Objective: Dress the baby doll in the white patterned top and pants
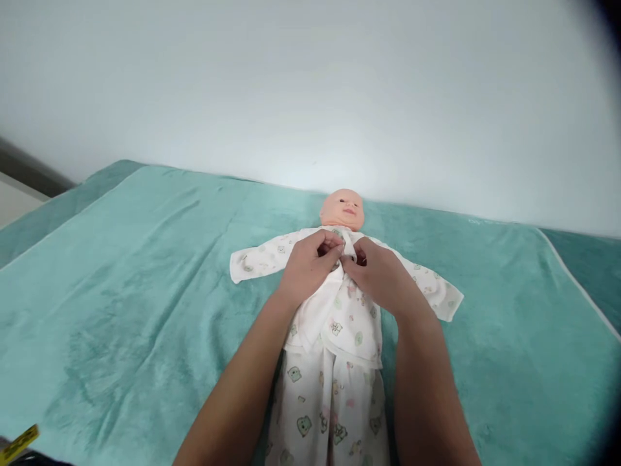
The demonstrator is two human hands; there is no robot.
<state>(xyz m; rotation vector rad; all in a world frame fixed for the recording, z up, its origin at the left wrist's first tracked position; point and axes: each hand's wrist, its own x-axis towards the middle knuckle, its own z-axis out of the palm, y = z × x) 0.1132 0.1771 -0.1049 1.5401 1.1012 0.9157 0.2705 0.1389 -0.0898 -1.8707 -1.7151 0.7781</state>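
A baby doll (342, 207) lies on its back, dressed in a white printed jacket (356, 323) and matching trousers (310, 401). Both sleeves stretch out to the sides. On the doll's upper chest, my left hand (313, 259) pinches the jacket's front edge between thumb and fingers. Close beside it, my right hand (376, 268) is closed on the other front edge, its fingertips nearly meeting the left ones. Any fastener between the fingertips is too small or hidden to make out. Below my hands the jacket's front edges hang loose and part at the hem.
A green plush blanket (145, 310) with some creases covers the surface under the doll. Behind its far edge rises a pale wall (310, 90). At the lower left corner lies a yellow strip (19, 443) with dark marks.
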